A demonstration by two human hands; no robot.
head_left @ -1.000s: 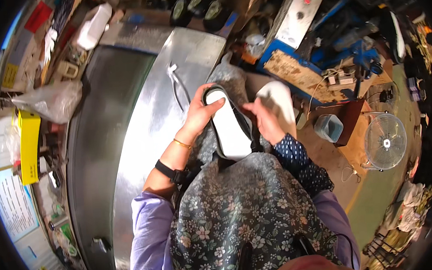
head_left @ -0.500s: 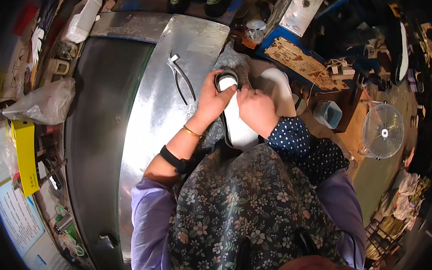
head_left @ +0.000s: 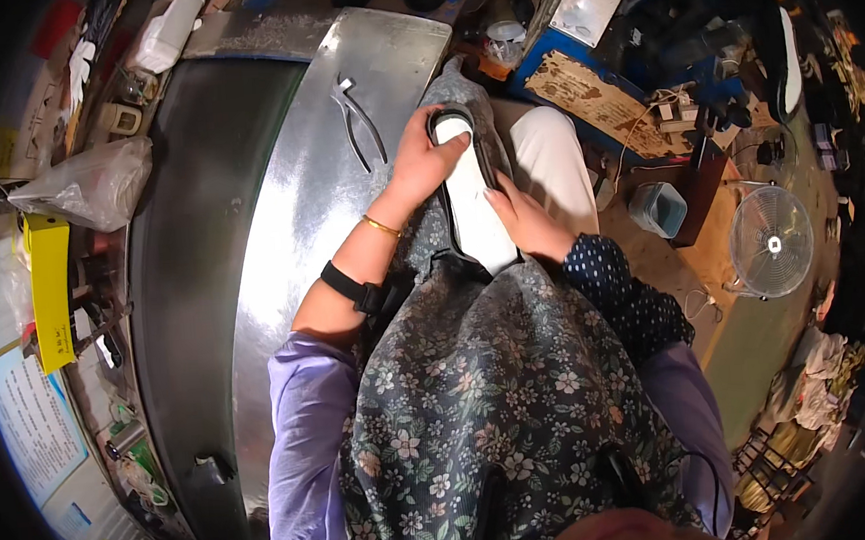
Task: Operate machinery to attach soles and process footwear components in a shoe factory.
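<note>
A shoe point(head_left: 470, 207) with a white sole facing up and dark upper lies lengthwise on my lap, over a grey cloth. My left hand point(head_left: 423, 158) grips its far end, fingers curled over the tip. My right hand point(head_left: 521, 222) presses on the sole's right edge near the middle. A gold bangle and a black wristband sit on my left forearm. Metal pliers point(head_left: 360, 117) lie on the steel bench just left of my left hand.
The curved steel bench point(head_left: 294, 219) runs along my left. A clear plastic bag point(head_left: 85, 184) and a yellow box point(head_left: 50, 287) lie beyond it. On the right stand a small fan point(head_left: 772, 242), a blue-grey tub point(head_left: 658, 209) and a worn wooden board point(head_left: 591, 98).
My right hand moved from the pale cloth on my right knee onto the shoe's sole. The left hand shifted its grip over the shoe's far end.
</note>
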